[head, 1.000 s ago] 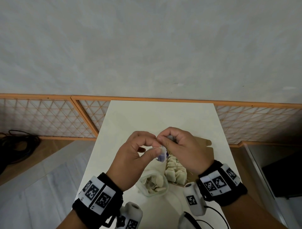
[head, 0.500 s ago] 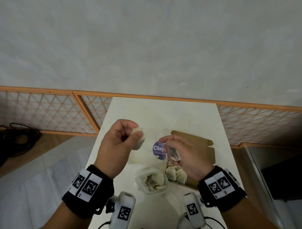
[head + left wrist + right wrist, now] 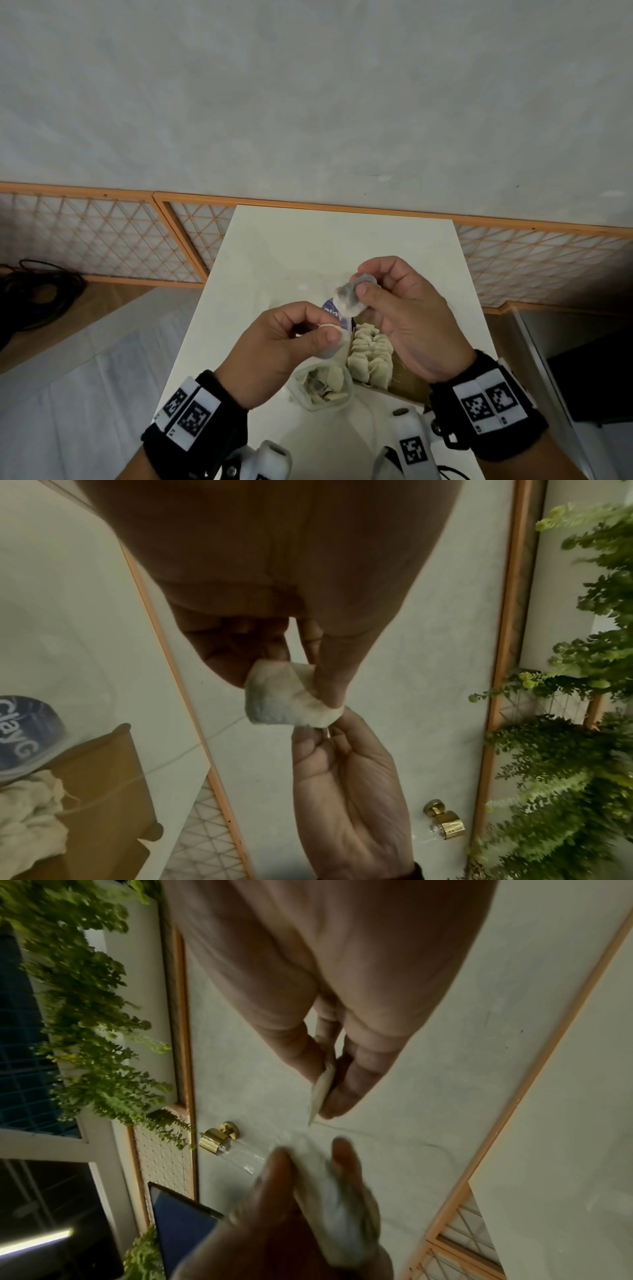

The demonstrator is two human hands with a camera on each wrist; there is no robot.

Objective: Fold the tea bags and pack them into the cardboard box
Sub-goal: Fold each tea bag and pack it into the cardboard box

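My right hand (image 3: 359, 291) pinches a round pale tea bag (image 3: 347, 301) with grey content, held above the table. In the right wrist view it shows edge-on (image 3: 323, 1088) with a thin string trailing off. Just below and left, my left hand (image 3: 329, 337) pinches a second pale folded tea bag (image 3: 331, 346), shown puffy in the left wrist view (image 3: 284, 696). I cannot tell whether the string joins the two. The open cardboard box (image 3: 407, 380) lies under my right hand and holds a row of folded tea bags (image 3: 371, 353).
A clear plastic tub (image 3: 301, 401) with loose tea bags stands left of the box. A blue round label (image 3: 330, 308) lies behind my hands. The narrow white table (image 3: 342, 240) ends at a wall with lattice panels. Black cables (image 3: 41, 291) lie on the floor at left.
The hands were joined a second ago, then drew apart. Now the right hand has risen with its tea bag, and the left hand has come back in below it.
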